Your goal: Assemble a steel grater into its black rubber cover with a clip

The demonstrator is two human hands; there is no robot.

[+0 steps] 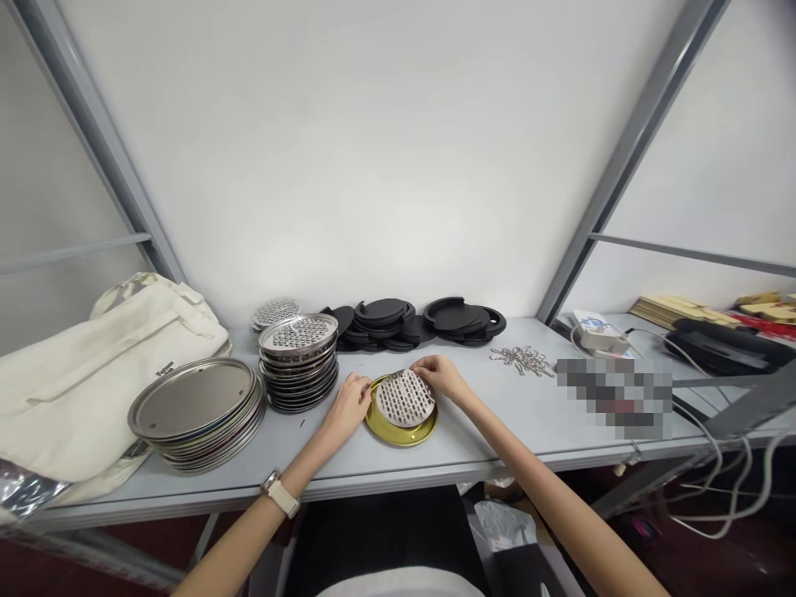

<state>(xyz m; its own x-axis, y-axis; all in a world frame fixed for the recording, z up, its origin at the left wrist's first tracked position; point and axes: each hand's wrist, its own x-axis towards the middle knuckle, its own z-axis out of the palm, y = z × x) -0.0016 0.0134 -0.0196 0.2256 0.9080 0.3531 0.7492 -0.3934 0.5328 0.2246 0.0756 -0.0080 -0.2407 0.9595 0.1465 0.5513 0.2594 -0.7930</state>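
A round metal grater plate (405,400) with rows of raised holes lies tilted in a gold round metal tray (401,436) on the grey table. My right hand (440,377) pinches the grater plate's far right edge between thumb and fingers. At the tray's left rim, my left hand (350,404) grips the edge with its fingers curled; the fingertips are partly hidden. To the left stands a stack of round metal pieces (298,377) topped by another grater plate (302,333). Beside it is a stack of wider round trays (196,400).
Black round parts (385,322) lie in piles along the wall, with more black ringed discs (463,319) to their right. Several small metal clips (522,360) form a heap. A cream bag (105,365) sits far left; a white box (598,332) and cables are on the right.
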